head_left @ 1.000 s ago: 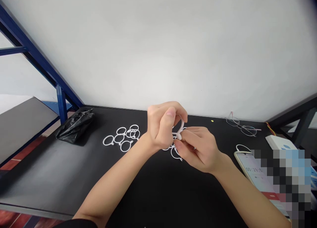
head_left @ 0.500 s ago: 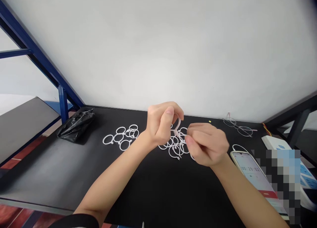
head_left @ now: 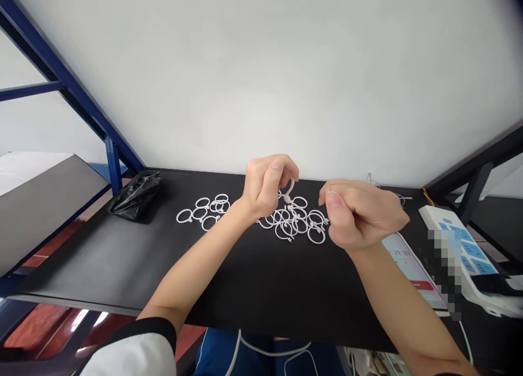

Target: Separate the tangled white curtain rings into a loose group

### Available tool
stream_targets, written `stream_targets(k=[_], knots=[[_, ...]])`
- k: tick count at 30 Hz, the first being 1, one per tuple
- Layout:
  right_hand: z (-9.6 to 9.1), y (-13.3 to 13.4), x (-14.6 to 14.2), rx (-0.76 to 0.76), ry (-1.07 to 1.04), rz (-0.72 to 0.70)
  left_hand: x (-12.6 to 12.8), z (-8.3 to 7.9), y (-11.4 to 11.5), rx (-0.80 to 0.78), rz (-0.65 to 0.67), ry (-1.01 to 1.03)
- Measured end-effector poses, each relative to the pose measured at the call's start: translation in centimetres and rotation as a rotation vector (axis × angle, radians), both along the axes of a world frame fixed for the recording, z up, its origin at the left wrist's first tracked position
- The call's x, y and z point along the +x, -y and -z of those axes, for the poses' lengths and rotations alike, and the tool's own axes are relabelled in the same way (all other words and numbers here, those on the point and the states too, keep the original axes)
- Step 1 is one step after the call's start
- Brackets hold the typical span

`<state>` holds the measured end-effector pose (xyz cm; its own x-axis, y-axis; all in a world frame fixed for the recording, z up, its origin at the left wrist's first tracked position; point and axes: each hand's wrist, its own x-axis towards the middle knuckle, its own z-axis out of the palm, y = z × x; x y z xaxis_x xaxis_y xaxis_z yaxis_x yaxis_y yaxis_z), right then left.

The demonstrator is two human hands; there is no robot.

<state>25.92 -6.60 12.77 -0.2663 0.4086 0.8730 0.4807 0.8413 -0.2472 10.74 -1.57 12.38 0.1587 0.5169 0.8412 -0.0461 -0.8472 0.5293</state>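
My left hand (head_left: pixel 265 189) is closed in a pinch on a white plastic ring (head_left: pixel 289 191), held just above a pile of white rings (head_left: pixel 298 223) on the black table (head_left: pixel 122 261). My right hand (head_left: pixel 362 215) hovers to the right of that pile with its fingers curled loosely; nothing shows in it. A second group of white rings (head_left: pixel 206 212) lies to the left of my left wrist.
A crumpled black plastic bag (head_left: pixel 137 196) sits at the table's far left. A phone (head_left: pixel 412 270) with a lit screen lies right of my right hand, beside a white power strip (head_left: pixel 466 256). Spectacles (head_left: pixel 402 199) lie near the wall. Blue metal frame (head_left: pixel 81 106) stands at left.
My right hand has let go of the ring and drawn back to the right. My left hand keeps the ring. The view has tilted down, showing more of the table's near edge.
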Motion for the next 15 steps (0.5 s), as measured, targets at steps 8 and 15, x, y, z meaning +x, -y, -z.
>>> stream_targets(k=[8, 15], knots=[[-0.5, 0.2, 0.1, 0.179, -0.277, 0.077, 0.1, -0.2, 0.7, 0.020, -0.016, -0.083], [-0.9, 0.7, -1.2, 0.245, -0.241, 0.001, 0.3, -0.3, 1.1, 0.040, -0.029, -0.135]])
